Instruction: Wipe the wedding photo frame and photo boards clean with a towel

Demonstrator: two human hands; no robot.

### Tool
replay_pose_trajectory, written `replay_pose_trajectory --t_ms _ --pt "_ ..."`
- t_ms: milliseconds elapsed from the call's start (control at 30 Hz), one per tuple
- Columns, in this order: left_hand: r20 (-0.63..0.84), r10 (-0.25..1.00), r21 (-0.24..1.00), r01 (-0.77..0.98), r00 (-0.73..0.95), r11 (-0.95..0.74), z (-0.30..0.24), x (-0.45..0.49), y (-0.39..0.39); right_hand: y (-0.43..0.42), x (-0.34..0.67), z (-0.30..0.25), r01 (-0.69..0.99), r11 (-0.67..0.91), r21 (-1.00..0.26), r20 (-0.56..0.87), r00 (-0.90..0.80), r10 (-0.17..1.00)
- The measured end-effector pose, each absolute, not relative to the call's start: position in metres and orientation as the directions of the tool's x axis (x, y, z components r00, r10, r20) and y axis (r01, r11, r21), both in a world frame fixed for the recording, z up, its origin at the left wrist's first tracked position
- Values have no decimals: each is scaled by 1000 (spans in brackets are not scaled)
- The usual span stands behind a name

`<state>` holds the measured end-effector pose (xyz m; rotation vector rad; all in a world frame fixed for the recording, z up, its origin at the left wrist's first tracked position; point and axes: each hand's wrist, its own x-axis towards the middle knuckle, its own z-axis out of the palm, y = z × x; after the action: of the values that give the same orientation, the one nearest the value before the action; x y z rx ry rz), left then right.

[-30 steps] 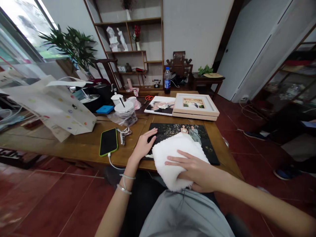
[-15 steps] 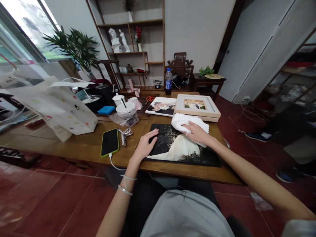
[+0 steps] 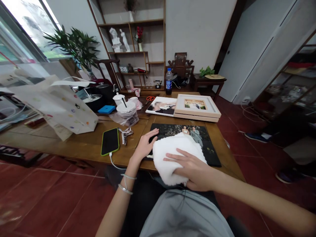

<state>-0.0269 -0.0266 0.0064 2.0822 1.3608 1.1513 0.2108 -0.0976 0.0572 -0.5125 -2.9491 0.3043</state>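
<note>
- The dark photo panel (image 3: 209, 149) is laid on the table (image 3: 130, 150), directly beneath both grips; two printed figures, one in a white dress and one in a grey suit, are shown on it.
- The left grip (image 3: 146, 144) is spread, its fingers rested on the panel's left edge.
- The white cloth (image 3: 174, 144) is covered in part by the right grip (image 3: 186, 168), whose visible fingers are laid out over it; whether the cloth is pinched cannot be told, as the thumb is mostly hidden. The cloth's near part is hung past the table edge.
- To the left of the left grip, a phone (image 3: 110, 141) with a green edge is placed dark-screened, a white cable plugged in; a crumpled silvery piece (image 3: 126, 135) is set between the two.
- Farther left, a pale bag (image 3: 74, 115) is printed with coloured dots and a small black mark.
- Beyond the right grip, a pale picture frame (image 3: 195, 105) is seen.
- Past it, a bottle (image 3: 169, 80) is wrapped in a blue label with white lettering too small to be read.
- Far beyond the left grip, number blocks (image 3: 123, 69) are shelved; "03" can be read, the last digit being unclear.
</note>
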Motion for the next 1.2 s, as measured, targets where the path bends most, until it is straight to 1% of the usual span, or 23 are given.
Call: replay_pose_trajectory --t_ms 67,200,333,400,500,600,700,800,900,1000,1200 --pt "418 888 694 564 190 -447 6 -27 -27 -82 215 55 366 908 -205 125 -910 396" --pt "424 886 682 579 186 -448 6 -27 -26 -32 224 52 514 841 -167 207 -816 540" --pt "427 885 682 576 187 -451 5 -28 -25 14 226 53 673 723 -153 237 -686 688" --pt "427 885 682 575 186 -451 5 -28 -25 23 223 52 711 687 -153 241 -647 723" --pt "424 887 687 573 182 -446 6 -28 -25 15 212 49 701 702 -129 253 -661 706" --pt "424 888 693 567 181 -446 6 -27 -27 -18 200 48 623 773 -122 217 -743 633" --pt "430 883 698 550 188 -458 7 -27 -27 -60 193 51 511 846 -150 146 -835 531" --pt "417 888 715 534 193 -451 7 -28 -27 -93 192 56 420 886 -197 101 -890 445" --pt "406 895 726 530 184 -438 7 -29 -27 -104 198 58 370 898 -238 90 -912 400" --pt "410 893 717 540 185 -441 7 -28 -27 -93 207 58 390 888 -244 109 -899 425" --pt "423 889 693 570 176 -442 7 -27 -27 -27 218 57 591 790 -162 190 -767 613"
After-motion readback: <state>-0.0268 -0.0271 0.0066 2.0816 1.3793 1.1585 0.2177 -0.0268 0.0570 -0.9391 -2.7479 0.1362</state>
